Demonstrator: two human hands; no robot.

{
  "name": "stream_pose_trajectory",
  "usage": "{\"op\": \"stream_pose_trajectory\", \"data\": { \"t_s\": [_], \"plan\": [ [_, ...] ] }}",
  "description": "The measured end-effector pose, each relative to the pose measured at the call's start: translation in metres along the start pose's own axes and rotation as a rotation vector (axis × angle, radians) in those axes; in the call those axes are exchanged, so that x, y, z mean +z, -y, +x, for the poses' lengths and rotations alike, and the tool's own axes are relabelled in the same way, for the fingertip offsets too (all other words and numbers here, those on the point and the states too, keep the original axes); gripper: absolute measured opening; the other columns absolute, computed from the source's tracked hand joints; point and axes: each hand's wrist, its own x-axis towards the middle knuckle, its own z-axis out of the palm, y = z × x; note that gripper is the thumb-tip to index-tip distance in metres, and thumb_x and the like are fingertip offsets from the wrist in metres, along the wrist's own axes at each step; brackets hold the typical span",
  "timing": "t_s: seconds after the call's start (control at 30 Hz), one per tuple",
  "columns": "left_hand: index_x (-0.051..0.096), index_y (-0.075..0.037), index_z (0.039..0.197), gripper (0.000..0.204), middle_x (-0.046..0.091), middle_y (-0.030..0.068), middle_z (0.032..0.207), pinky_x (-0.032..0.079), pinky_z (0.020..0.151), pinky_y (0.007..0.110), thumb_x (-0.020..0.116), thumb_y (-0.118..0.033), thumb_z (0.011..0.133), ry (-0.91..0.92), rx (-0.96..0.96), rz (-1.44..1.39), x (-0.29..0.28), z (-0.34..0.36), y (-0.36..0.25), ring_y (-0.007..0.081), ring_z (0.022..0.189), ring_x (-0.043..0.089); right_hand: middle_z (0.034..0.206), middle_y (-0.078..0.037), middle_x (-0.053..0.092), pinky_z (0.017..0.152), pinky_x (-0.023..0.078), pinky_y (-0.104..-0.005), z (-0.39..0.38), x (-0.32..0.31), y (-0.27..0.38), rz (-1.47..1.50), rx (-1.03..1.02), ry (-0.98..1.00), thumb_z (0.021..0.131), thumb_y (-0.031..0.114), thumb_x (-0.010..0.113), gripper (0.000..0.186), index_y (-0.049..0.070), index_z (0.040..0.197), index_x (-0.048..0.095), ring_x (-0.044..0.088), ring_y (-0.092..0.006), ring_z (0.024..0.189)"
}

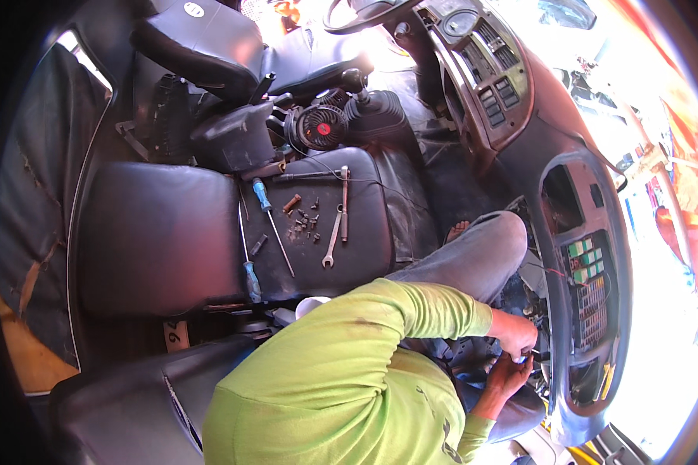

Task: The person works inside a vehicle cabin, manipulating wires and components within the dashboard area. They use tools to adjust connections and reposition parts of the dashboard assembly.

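My left hand (515, 333) reaches from a green sleeve down to the lower dashboard, its fingers bent and closed. Just below it, my right hand (509, 377) is turned palm up with curled fingers. The fingertips of both hands meet around a small dark piece, too small and covered to name. Close beside them are loose wiring and dark parts under the dashboard (614, 310). An exposed fuse box (589, 298) with green and white relays sits in the dashboard opening, to the right of my hands.
On the black seat lie two blue-handled screwdrivers (262, 195), a combination wrench (333, 239), a ratchet wrench (344, 203) and several small bolts (305, 223). A small black fan (318, 128) stands beside the gear lever (355, 84). My bent knee (508, 232) rises close to the dashboard.
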Motion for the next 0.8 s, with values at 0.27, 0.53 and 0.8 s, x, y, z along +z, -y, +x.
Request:
{"op": "stream_pose_trajectory", "data": {
  "t_s": [0.27,0.53,0.8],
  "plan": [
    [0.073,0.001,0.1,0.026,0.063,0.0174,0.127,0.049,0.102,0.045,0.081,-0.015,0.081,-0.42,0.215,-0.245,-0.068,-0.081,-0.049,0.0355,0.12,0.061,0.139,-0.019,0.058,0.105,0.048,-0.0499,-0.012,0.002,0.026,-0.239,0.099,-0.062,0.11,0.039,0.047,0.05,0.004,0.145,0.05,0.058,-0.0316,0.127],
    [0.074,0.0,0.114,0.024,0.067,0.016,0.131,0.049,0.104,0.041,0.073,-0.012,0.093,-1.145,-0.517,0.294,-0.146,-0.294,0.028,0.0289,0.122,0.064,0.111,-0.018,0.072,0.081,0.059,-0.0396,-0.032,-0.045,0.043,-0.517,0.086,-0.273,0.106,0.026,0.06,0.035,0.0,0.129,0.061,0.072,-0.0289,0.094],
    [0.074,0.001,0.102,0.023,0.066,0.0208,0.123,0.049,0.103,0.046,0.078,-0.018,0.09,-1.017,-1.061,0.684,-0.116,-0.476,0.134,0.0385,0.118,0.063,0.1,-0.005,0.074,0.083,0.052,-0.0262,-0.059,0.026,0.121,-1.059,-0.416,-0.12,0.098,0.01,0.071,0.02,-0.001,0.115,0.07,0.067,-0.0111,0.093]
  ]
}}
